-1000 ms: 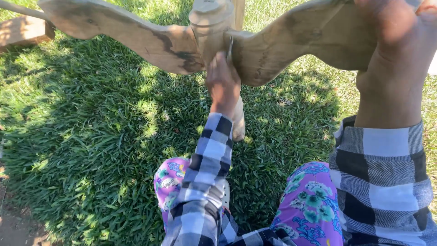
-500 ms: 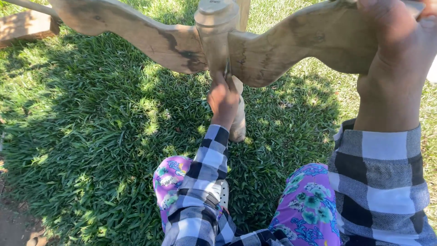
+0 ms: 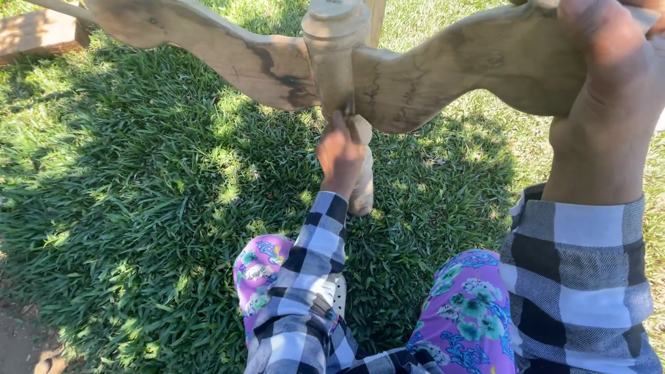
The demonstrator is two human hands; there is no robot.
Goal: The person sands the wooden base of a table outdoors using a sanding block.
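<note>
A pale wooden piece fills the top of the view: two curved wooden arms (image 3: 208, 55) meet at a turned central post (image 3: 336, 41). My right hand (image 3: 609, 90) grips the end of the right arm (image 3: 485, 62) from above. My left hand (image 3: 339, 156) reaches up under the joint and closes around the lower part of the post (image 3: 362, 190), fingertips touching where the arms meet it. Both sleeves are black-and-white plaid.
Green grass (image 3: 138, 208) lies below, partly in shadow. My knees in purple floral trousers (image 3: 464, 318) are at the bottom. A wooden block (image 3: 38, 34) lies at the top left, and a bare dirt patch (image 3: 28, 343) at the bottom left.
My left hand has moved up along the post, closer to the joint of the arms. The wooden piece sits slightly lower in view. My right hand keeps its grip.
</note>
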